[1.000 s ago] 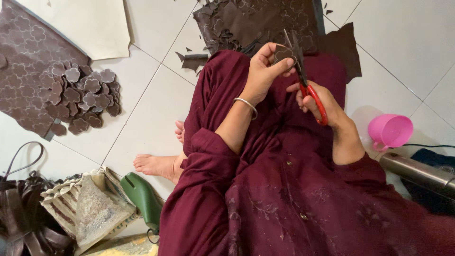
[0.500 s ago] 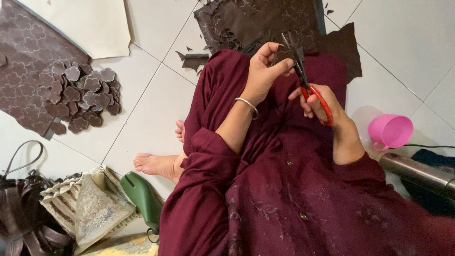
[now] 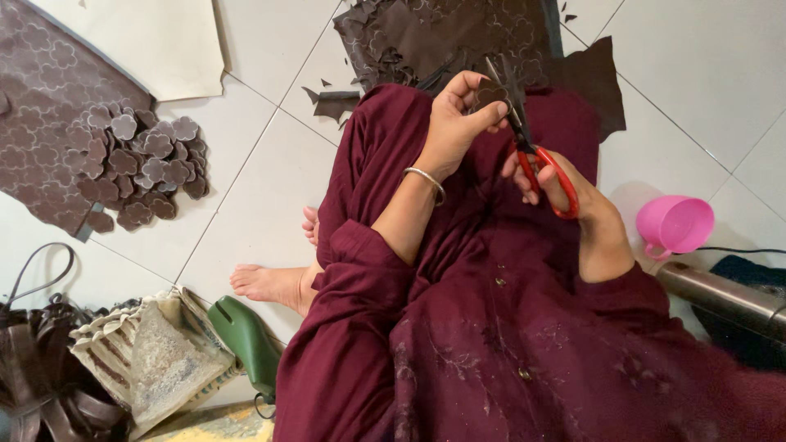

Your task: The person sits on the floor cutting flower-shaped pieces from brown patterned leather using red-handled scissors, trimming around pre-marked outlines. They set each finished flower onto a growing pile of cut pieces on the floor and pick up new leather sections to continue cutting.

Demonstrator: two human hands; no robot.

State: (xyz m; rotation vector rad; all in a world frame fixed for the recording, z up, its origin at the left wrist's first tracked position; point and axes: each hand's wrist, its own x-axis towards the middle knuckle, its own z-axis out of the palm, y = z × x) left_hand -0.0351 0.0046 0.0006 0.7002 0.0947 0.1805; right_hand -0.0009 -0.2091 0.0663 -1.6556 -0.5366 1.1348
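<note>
Scissors (image 3: 528, 135): dark metal blades, glossy red plastic handles. Flower piece (image 3: 490, 92): matt brown leather-like sheet. Floor (image 3: 262, 188): smooth white tile. Cup (image 3: 675, 225): pink plastic.

A pink cup (image 3: 676, 224) stands right; cut brown flower shapes (image 3: 147, 168) lie heaped left.

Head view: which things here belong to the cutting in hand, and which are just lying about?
In use: red-handled scissors in right hand; brown flower piece in left hand; brown patterned sheet; pile of cut flowers.

Lying about: pink cup; green shoe form; woven bag.
</note>
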